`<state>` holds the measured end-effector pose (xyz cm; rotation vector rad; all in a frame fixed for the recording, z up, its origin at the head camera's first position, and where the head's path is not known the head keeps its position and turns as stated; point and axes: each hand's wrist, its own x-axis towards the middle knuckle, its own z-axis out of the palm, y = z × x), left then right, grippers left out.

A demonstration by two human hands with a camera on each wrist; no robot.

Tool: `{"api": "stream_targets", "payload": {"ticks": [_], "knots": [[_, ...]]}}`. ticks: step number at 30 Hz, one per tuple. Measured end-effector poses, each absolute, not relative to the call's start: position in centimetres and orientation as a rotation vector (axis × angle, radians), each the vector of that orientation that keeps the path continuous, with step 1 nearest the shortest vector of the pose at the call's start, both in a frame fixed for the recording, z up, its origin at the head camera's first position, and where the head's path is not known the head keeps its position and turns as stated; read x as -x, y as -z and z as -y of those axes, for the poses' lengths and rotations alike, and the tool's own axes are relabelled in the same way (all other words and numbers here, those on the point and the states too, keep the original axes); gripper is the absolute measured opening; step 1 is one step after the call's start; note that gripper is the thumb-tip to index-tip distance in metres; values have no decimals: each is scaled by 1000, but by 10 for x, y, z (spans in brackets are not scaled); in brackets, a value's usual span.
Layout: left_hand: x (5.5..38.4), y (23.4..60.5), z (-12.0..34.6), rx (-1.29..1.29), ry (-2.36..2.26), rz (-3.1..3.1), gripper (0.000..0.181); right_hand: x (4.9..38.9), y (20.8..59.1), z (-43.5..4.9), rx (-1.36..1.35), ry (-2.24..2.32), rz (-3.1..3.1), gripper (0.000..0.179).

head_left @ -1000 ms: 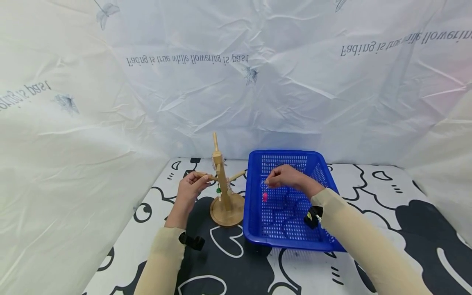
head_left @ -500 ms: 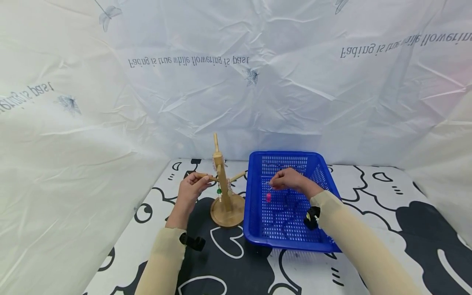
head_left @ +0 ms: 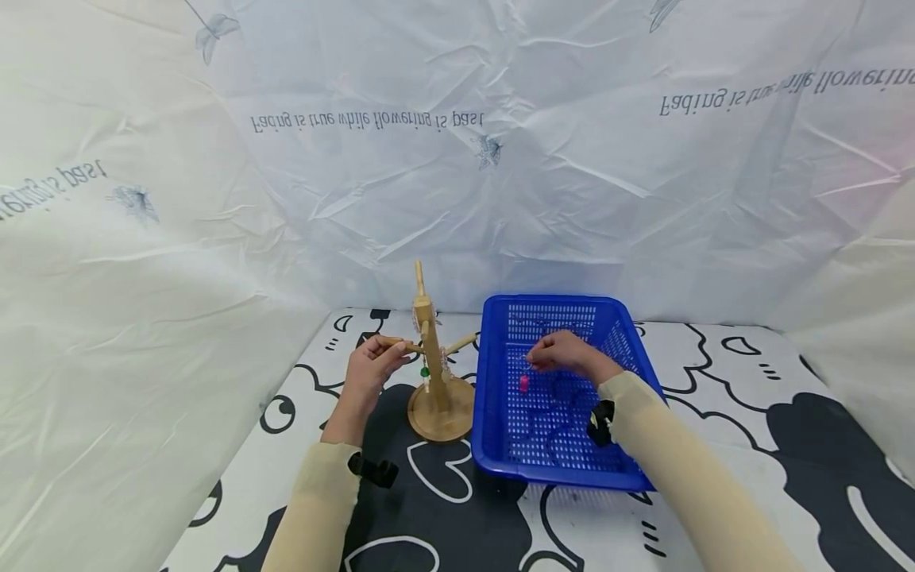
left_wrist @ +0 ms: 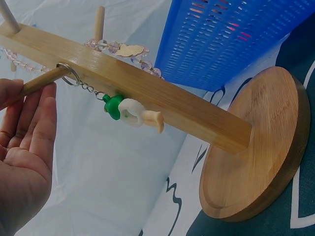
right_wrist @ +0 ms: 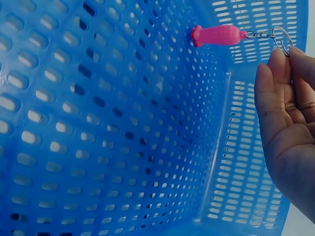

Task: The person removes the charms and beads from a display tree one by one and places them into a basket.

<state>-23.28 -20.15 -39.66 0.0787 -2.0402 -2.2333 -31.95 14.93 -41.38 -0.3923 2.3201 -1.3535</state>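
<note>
My left hand (head_left: 372, 367) grips a peg (left_wrist: 42, 81) of the wooden stand (head_left: 438, 373), thumb on one side and fingers on the other. From that peg hangs a keychain (left_wrist: 118, 107) with a green and white figure, its metal ring looped round the wood near the post. A beaded bracelet (left_wrist: 130, 50) with pinkish clear beads hangs on another side of the stand. Over the blue basket, my right hand (head_left: 561, 353) pinches the metal ring of a pink keychain (right_wrist: 219, 35) between thumb and fingertips. Its short chain and pink charm dangle from the ring.
The blue plastic basket (head_left: 488, 381) with perforated walls stands right of the wooden stand, close beside its round base (head_left: 422, 421). A cartoon-print cloth (head_left: 443, 516) covers the table. White plastic sheeting (head_left: 457, 199) rises behind and along the sides.
My right hand has moved slightly right and down over the basket, and the pink keychain has gone with it. My left hand stays on the peg.
</note>
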Motion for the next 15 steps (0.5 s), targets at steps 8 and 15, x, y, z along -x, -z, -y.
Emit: {"api": "stream_targets", "payload": {"ticks": [8,15], "knots": [[233,398,202,-81,2239,2036,4,323,418,-151,366,1375,-2319,34],[234,399,202,-74,2243,2028,5,326,421,-152,296,1434,-2317,32]]}}
